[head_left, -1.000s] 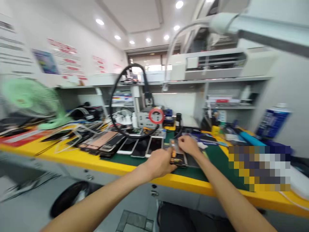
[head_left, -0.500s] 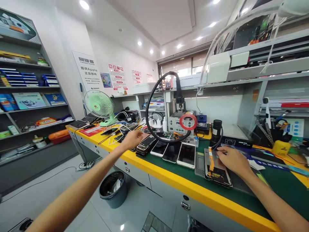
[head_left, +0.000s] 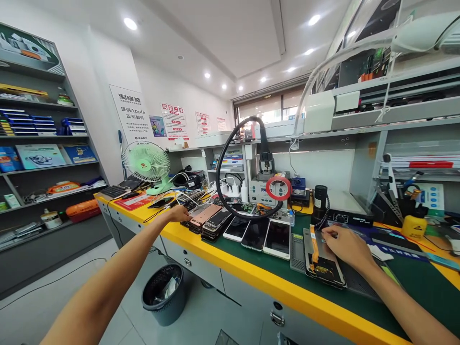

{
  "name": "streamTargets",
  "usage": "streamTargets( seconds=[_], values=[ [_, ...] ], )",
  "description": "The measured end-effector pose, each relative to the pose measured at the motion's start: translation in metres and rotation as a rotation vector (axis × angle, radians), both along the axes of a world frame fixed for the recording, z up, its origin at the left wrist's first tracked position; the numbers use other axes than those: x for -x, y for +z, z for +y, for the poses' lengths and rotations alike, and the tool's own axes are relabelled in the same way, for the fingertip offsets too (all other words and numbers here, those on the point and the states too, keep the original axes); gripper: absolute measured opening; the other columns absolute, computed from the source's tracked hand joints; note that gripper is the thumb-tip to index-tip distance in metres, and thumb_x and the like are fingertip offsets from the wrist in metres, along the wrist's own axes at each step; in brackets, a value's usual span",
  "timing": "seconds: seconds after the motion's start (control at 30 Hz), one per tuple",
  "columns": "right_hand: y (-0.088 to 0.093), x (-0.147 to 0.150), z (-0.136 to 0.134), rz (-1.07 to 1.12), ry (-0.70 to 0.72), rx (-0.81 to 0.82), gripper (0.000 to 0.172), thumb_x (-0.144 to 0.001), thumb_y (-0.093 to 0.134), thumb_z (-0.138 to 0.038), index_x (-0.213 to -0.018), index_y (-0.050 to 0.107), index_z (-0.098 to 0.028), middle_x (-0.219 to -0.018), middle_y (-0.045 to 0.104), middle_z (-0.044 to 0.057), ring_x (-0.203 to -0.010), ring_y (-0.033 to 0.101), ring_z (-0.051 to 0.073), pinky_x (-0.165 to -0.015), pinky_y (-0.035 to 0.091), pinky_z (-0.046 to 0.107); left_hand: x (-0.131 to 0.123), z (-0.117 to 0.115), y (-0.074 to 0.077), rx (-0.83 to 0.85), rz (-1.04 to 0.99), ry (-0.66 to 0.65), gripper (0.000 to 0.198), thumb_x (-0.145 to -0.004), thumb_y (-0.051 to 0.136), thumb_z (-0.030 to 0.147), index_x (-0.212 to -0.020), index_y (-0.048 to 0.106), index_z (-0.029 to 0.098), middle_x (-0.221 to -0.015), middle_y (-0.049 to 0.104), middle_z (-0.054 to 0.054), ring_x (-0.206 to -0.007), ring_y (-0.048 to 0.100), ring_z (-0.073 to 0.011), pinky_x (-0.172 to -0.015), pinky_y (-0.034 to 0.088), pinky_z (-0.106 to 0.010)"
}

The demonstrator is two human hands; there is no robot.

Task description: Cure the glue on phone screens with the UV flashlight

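My left hand [head_left: 179, 213] is at the left end of a stack of phones topped by a pink back [head_left: 205, 214]. Its fingers are drawn together; anything between them is too small to make out. Right of that stack lies a pile of dark phone parts [head_left: 216, 222], then a white-edged phone [head_left: 237, 228], a dark one [head_left: 255, 235] and another white-edged one [head_left: 277, 238]. My right hand [head_left: 345, 242] touches the upper right edge of a stacked phone screen [head_left: 325, 256] with an orange flex strip. Its fingers are curled, their tips partly hidden.
A black hose loop [head_left: 220, 167] and red tape roll [head_left: 278, 188] stand before a grey device. A black cylinder [head_left: 320, 201] is behind the screen stack. At the left are a green fan [head_left: 145, 163] and cables; a bin [head_left: 164, 294] stands below the yellow table edge [head_left: 247, 275].
My left hand has moved left from over the pink-backed phone to its left end, uncovering it. My right hand stays at the screen stack. The camera view has shifted slightly.
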State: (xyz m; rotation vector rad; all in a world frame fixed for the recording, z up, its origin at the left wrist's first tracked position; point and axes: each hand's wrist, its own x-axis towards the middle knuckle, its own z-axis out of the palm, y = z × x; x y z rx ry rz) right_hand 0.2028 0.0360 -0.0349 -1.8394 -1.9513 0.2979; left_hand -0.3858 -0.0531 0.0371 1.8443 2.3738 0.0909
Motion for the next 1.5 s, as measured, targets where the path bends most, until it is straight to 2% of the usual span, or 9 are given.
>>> streamTargets(
  seconds=[0.17,0.4,0.6,0.87,1.07,1.23,1.37,1.43,1.5],
  values=[
    [0.001,0.001,0.000,-0.003,0.000,0.000,0.041,-0.083,0.045,-0.040,-0.109,0.074,-0.028,-0.105,0.074,0.005,-0.095,0.067,0.029,-0.066,0.046,0.034,0.010,0.004,-0.003,0.122,0.053,0.082,0.040,-0.094,0.064,0.040,-0.125,0.063,0.015,-0.127,0.063,-0.008,-0.109,0.064,-0.0265,-0.090,0.056,-0.043],
    [0.001,0.001,-0.002,-0.009,-0.001,0.003,0.040,-0.085,0.044,-0.040,-0.110,0.074,-0.029,-0.105,0.074,0.004,-0.096,0.067,0.029,-0.066,0.045,0.033,0.016,0.009,-0.007,0.175,0.051,0.147,0.040,-0.095,0.064,0.040,-0.126,0.062,0.016,-0.128,0.062,-0.009,-0.109,0.064,-0.0256,-0.090,0.056,-0.044],
    [0.000,0.000,-0.001,-0.011,0.009,-0.012,0.038,-0.085,0.045,-0.039,-0.107,0.075,-0.028,-0.110,0.073,0.004,-0.096,0.067,0.028,-0.065,0.045,0.032,0.016,0.010,-0.005,0.232,0.016,0.208,0.039,-0.096,0.062,0.039,-0.128,0.060,0.016,-0.127,0.062,-0.010,-0.108,0.064,-0.0235,-0.090,0.056,-0.044],
    [0.000,0.000,-0.001,-0.014,0.000,-0.004,0.036,-0.085,0.046,-0.039,-0.106,0.074,-0.030,-0.105,0.074,0.003,-0.096,0.067,0.027,-0.067,0.044,0.031,0.011,0.004,0.002,0.275,-0.016,0.247,0.038,-0.096,0.062,0.039,-0.127,0.060,0.016,-0.125,0.063,-0.010,-0.106,0.065,-0.0224,-0.090,0.056,-0.044],
    [0.000,0.000,-0.001,-0.012,0.004,-0.021,0.035,-0.083,0.047,-0.038,-0.104,0.074,-0.030,-0.104,0.074,0.002,-0.096,0.067,0.027,-0.067,0.044,0.031,0.008,-0.012,0.012,0.271,-0.067,0.265,0.037,-0.096,0.062,0.040,-0.124,0.061,0.016,-0.121,0.064,-0.010,-0.102,0.066,-0.0210,-0.086,0.057,-0.041],
    [-0.002,-0.001,0.000,-0.006,0.015,-0.042,0.034,-0.083,0.048,-0.037,-0.103,0.075,-0.029,-0.102,0.074,0.003,-0.093,0.067,0.027,-0.066,0.044,0.031,0.015,-0.029,0.017,0.167,-0.134,0.309,0.032,-0.095,0.063,0.041,-0.112,0.065,0.014,-0.108,0.067,-0.007,-0.092,0.066,-0.0179,-0.081,0.057,-0.037],
    [-0.004,-0.001,0.001,0.005,0.014,-0.052,0.035,-0.083,0.049,-0.038,-0.104,0.075,-0.028,-0.107,0.074,0.004,-0.095,0.067,0.028,-0.065,0.044,0.032,0.026,-0.057,0.018,0.026,-0.327,0.326,0.037,-0.076,0.074,0.049,-0.085,0.068,0.014,-0.083,0.066,-0.007,-0.082,0.065,-0.0239,-0.066,0.054,-0.033],
    [-0.005,-0.002,0.002,0.015,0.015,-0.049,0.035,-0.083,0.049,-0.038,-0.104,0.075,-0.028,-0.106,0.074,0.005,-0.095,0.067,0.028,-0.065,0.043,0.032,0.030,-0.078,0.015,-0.040,-0.479,0.337,0.044,-0.065,0.075,0.055,-0.080,0.067,0.015,-0.078,0.064,-0.007,-0.079,0.065,-0.0265,-0.064,0.054,-0.034],
    [-0.004,-0.002,0.002,0.031,0.022,-0.034,0.035,-0.082,0.049,-0.038,-0.103,0.075,-0.028,-0.103,0.074,0.005,-0.093,0.067,0.028,-0.064,0.043,0.032,0.030,-0.102,0.007,-0.099,-0.674,0.337,0.049,-0.061,0.073,0.059,-0.083,0.067,0.017,-0.078,0.063,-0.006,-0.077,0.063,-0.0241,-0.069,0.056,-0.036]
  ],
)
